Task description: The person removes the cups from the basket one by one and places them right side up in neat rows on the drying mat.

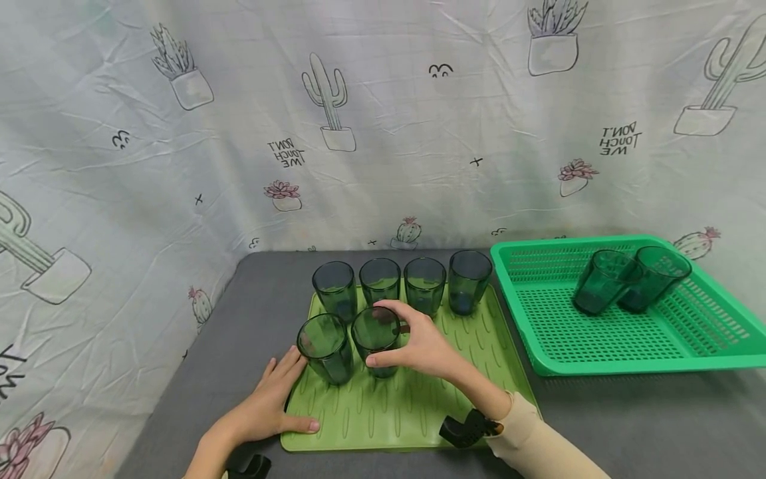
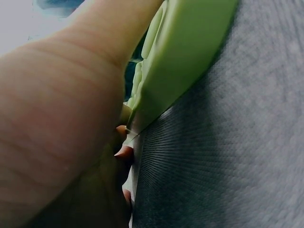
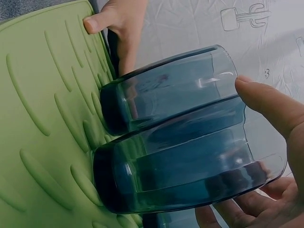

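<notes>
A: Any writing to read?

B: Only on the cactus-print curtain (image 1: 383, 120) across the top of the head view. It carries mirrored lettering, apparently "DON'T TOUCH ME", once at upper centre-left and once at upper right. The glasses and trays show no labels.

A: Where is the glass being handled?

B: The held glass (image 1: 376, 340) stands upright on the light green mat (image 1: 419, 406) at lower centre of the frame, second in the front row. Just left of it, touching or nearly touching, is the front left glass (image 1: 326, 347). Behind them is a back row of four glasses (image 1: 402, 285).

A: And the right hand?

B: The right hand (image 1: 419, 346) comes in from the lower right and wraps the glass near its rim, thumb on the near side, fingers curled over the far side. The right wrist view shows the thumb (image 3: 270, 107) pressed on the glass wall, so the hand is clamped on it.

A: The left?

B: The left hand (image 1: 272, 399) lies at lower left, fingers straight along the mat's left edge, thumb flat on its front corner. It presses the mat rather than gripping it.

A: Anything else?

B: A green basket (image 1: 706, 346) at the right of the frame, on the grey table (image 1: 628, 426), holds two tilted glasses (image 1: 628, 279) leaning together.
</notes>
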